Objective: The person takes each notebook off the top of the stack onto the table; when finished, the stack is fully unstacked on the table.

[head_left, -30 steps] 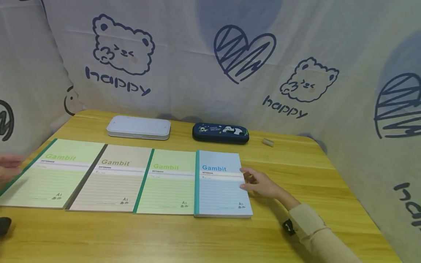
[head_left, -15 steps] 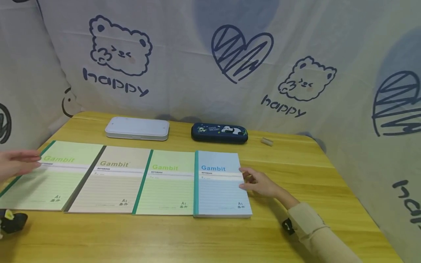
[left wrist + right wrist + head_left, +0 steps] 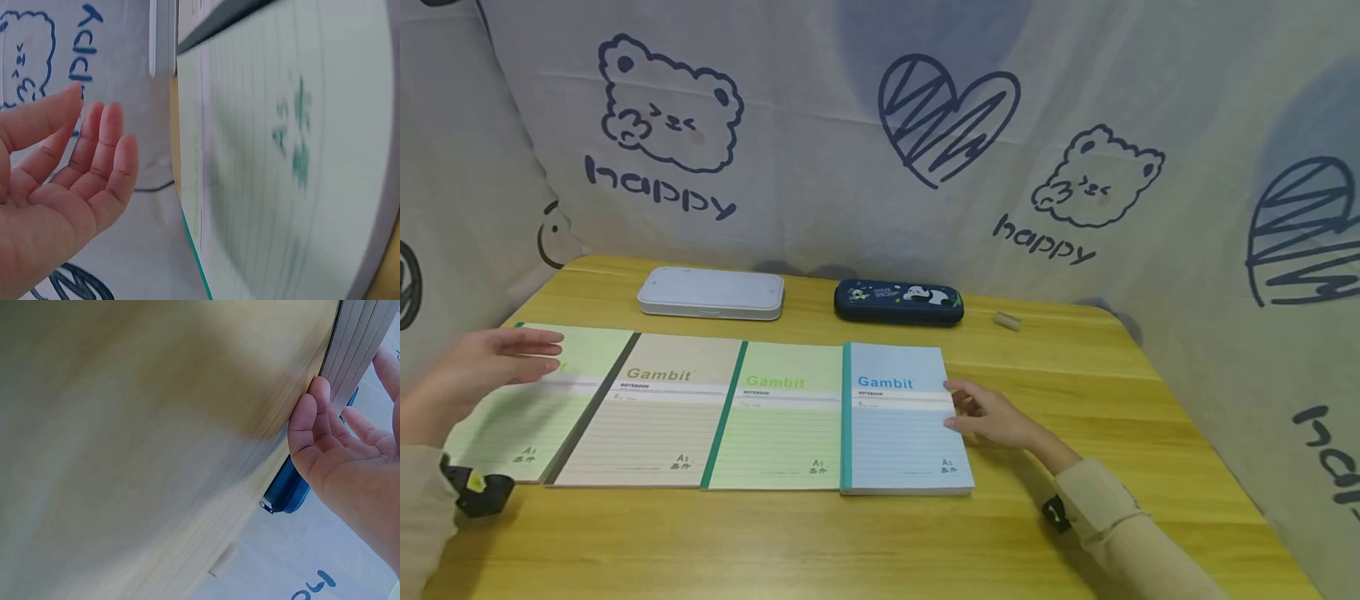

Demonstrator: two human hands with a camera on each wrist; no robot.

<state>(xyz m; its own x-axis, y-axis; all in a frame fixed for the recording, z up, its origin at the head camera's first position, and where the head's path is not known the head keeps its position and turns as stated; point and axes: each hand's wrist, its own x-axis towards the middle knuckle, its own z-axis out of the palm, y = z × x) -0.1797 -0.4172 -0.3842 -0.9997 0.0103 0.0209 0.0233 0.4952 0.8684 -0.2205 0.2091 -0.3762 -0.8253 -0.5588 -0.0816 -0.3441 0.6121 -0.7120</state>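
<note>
Left grip (image 3: 69, 181) hovers, apparently clear of a pale lined notebook (image 3: 250, 131).

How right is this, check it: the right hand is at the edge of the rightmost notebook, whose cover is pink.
The colour is wrong: the head view shows the rightmost notebook has a blue cover. The right hand is indeed at its edge.

Dim lt, soft shadows, wrist pics blurry

Notebooks (image 3: 786, 442) lie in a row on the table (image 3: 760, 550) (apparently stacked at the right end), with the left hand (image 3: 478, 367) over the leftmost and the right hand (image 3: 996, 417) against the rightmost's right edge. Behind, left to right, sit a box (image 3: 711, 290), a pencil case (image 3: 895, 307) and a small block (image 3: 1007, 321).
</note>
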